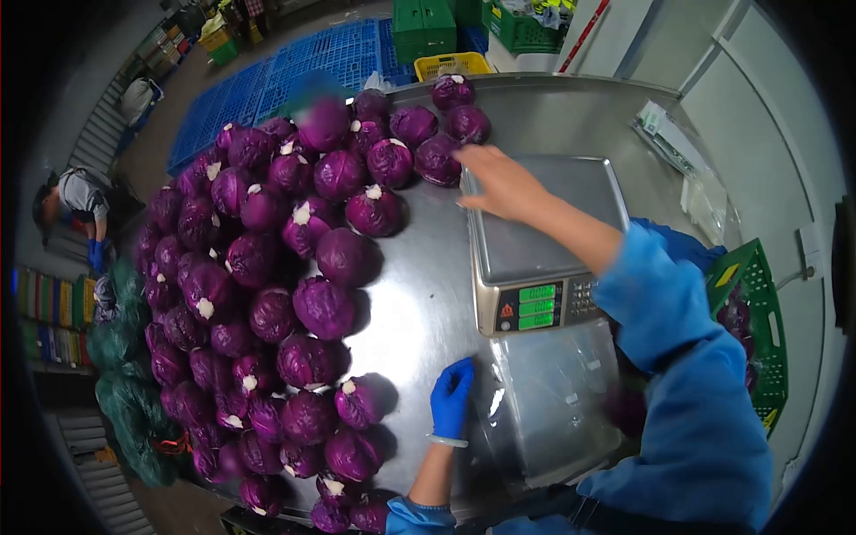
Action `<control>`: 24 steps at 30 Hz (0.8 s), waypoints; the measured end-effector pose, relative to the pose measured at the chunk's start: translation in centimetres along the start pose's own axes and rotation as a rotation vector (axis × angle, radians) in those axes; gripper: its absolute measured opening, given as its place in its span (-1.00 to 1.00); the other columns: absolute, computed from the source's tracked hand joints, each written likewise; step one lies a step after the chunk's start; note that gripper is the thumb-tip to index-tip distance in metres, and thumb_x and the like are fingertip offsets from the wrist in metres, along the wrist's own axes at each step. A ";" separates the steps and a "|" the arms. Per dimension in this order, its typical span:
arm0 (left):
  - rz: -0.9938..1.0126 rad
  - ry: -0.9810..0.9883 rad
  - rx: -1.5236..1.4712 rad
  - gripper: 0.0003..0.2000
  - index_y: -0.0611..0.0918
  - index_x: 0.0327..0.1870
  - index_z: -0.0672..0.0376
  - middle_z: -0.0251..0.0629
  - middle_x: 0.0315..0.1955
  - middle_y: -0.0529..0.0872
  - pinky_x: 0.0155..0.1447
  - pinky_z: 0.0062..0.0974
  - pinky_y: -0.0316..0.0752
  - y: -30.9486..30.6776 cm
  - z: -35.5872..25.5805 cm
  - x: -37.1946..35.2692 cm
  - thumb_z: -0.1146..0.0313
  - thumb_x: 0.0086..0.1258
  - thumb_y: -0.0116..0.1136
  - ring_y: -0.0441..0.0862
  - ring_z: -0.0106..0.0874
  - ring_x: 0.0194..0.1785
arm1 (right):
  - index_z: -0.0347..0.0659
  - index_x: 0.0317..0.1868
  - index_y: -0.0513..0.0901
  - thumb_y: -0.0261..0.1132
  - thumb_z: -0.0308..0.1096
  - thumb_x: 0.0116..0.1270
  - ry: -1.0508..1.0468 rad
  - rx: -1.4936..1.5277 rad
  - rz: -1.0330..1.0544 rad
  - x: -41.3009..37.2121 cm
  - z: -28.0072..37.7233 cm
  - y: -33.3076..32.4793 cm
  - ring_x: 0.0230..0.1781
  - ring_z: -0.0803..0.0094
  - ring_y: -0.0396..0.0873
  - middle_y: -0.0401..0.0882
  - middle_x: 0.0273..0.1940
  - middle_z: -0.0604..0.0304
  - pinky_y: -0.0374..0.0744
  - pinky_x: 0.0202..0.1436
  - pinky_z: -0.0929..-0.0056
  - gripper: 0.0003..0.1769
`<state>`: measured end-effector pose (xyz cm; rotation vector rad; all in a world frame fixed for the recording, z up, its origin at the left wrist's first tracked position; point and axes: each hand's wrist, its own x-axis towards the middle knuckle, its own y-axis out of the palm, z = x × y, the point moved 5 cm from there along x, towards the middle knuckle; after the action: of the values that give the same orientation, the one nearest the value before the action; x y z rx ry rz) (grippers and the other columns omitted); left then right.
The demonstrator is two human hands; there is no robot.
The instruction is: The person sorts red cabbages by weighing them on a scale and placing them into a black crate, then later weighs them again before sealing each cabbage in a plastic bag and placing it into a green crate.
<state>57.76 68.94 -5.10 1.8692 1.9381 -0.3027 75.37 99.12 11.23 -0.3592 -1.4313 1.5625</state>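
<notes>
Many purple cabbages (323,308) lie heaped on the steel table (401,294). My right hand (504,181), bare, reaches across the flat pan of a digital scale (544,232); its fingertips are beside a cabbage (438,160) at the scale's far left corner, and nothing shows in its grip. The scale's green display is lit. In a blue glove, my left hand (453,397) hovers low over the table, left of a stack of clear plastic bags (557,401). Its fingers are curled together; whether they hold anything cannot be seen.
A green crate (758,330) with cabbages stands at the right. Beyond the table are a yellow basket (453,65), green crates (423,28) and blue pallets (267,94). Plastic packaging (682,147) lies at the back right. Another person (82,201) bends at the far left.
</notes>
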 end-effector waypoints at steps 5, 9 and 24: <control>-0.063 0.034 -0.075 -0.73 0.60 0.11 0.35 -0.20 0.01 0.69 0.20 -0.51 0.50 -0.9 -2.4 1.7 0.55 0.42 0.13 0.63 -0.46 0.05 | -0.15 0.23 0.47 0.59 0.02 -0.15 0.357 -0.333 0.307 9.2 -4.9 10.7 0.15 0.00 0.49 0.51 0.08 -0.06 0.57 0.12 0.10 -0.09; -0.099 0.017 -0.103 -0.75 0.61 0.11 0.33 -0.21 -0.01 0.69 0.19 -0.51 0.50 -1.6 -1.9 1.9 0.55 0.44 0.11 0.62 -0.45 0.02 | -0.11 0.22 0.47 0.59 0.06 -0.20 0.433 -0.319 0.325 10.8 -5.9 11.8 0.12 -0.09 0.51 0.52 0.07 -0.07 0.60 0.12 0.08 -0.06; -0.013 0.030 -0.091 -0.77 0.63 0.06 0.35 -0.21 -0.08 0.72 0.12 -0.53 0.52 3.2 -2.6 3.6 0.54 0.42 0.14 0.64 -0.47 -0.05 | -0.07 0.31 0.43 0.56 -0.02 -0.18 0.150 -0.171 0.292 -10.0 -1.6 -6.8 0.26 -0.10 0.40 0.38 0.26 -0.07 0.45 0.31 0.05 -0.04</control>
<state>60.50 73.56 -4.01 1.8133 1.9503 -0.1878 84.59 91.38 13.19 -0.8015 -1.4457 1.6056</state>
